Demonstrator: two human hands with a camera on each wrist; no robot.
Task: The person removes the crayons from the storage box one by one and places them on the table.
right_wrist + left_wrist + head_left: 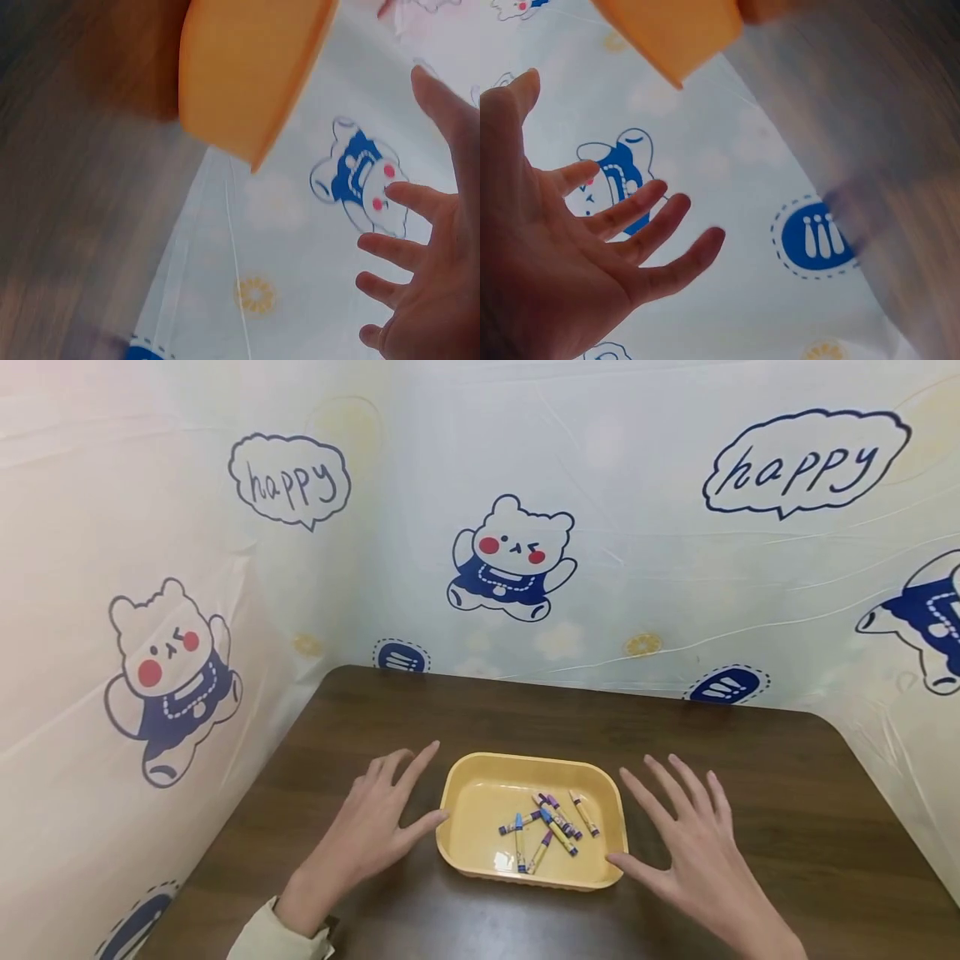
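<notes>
A yellow plastic tray (480, 777) with rounded corners sits on the dark wooden table. Several crayons lie loosely in it, mostly in its middle and right part, among them a blue-tipped crayon (520, 843) and an orange-tipped crayon (585, 814). My left hand (375, 818) is spread at the tray's left side, thumb tip right at the rim. On the opposite side my right hand (693, 843) has its fingers spread, its thumb tip close to the lower right corner. Neither hand grips anything. Both wrist views show the tray's outer wall (679, 37) beyond spread fingers.
The brown wooden table (360, 710) has rounded far corners. Behind it and along the sides hangs a pale sheet (637, 593) printed with bears and "happy" bubbles, close to the table's edges.
</notes>
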